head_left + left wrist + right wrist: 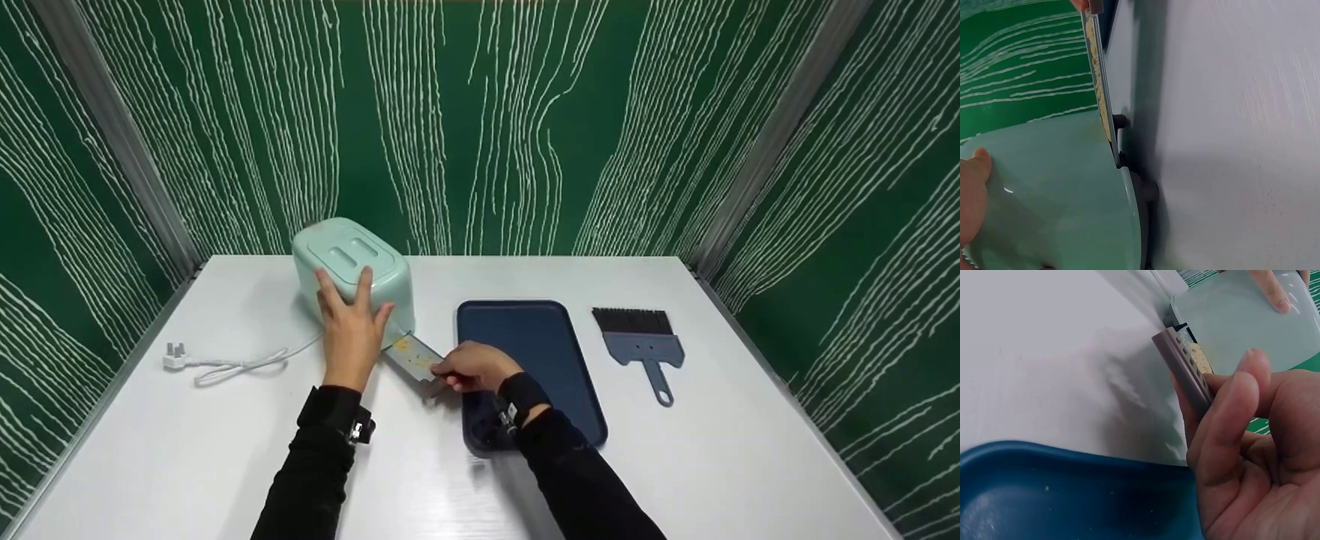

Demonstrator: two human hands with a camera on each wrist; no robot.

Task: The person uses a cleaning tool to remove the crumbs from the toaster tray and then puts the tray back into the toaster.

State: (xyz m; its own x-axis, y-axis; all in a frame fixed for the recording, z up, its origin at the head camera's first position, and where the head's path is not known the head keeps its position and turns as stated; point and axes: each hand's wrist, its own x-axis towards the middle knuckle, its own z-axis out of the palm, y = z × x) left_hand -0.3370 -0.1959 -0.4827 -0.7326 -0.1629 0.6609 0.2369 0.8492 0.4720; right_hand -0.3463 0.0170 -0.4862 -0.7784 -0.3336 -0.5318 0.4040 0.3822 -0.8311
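Note:
A mint-green toaster stands at the left back of the white table. My left hand rests against its near side, with spread, fairly straight fingers reaching onto the top edge. From the low end of the toaster a thin metal crumb tray sticks out, tilted. Yellow crumbs lie along it. My right hand pinches the tray's outer end between thumb and fingers. The tray's inner end is hidden in the toaster.
A dark blue tray lies under and beside my right wrist, small specks on its surface. Right of it lies a grey-blue brush with black bristles. The toaster's white cord and plug lie at the left.

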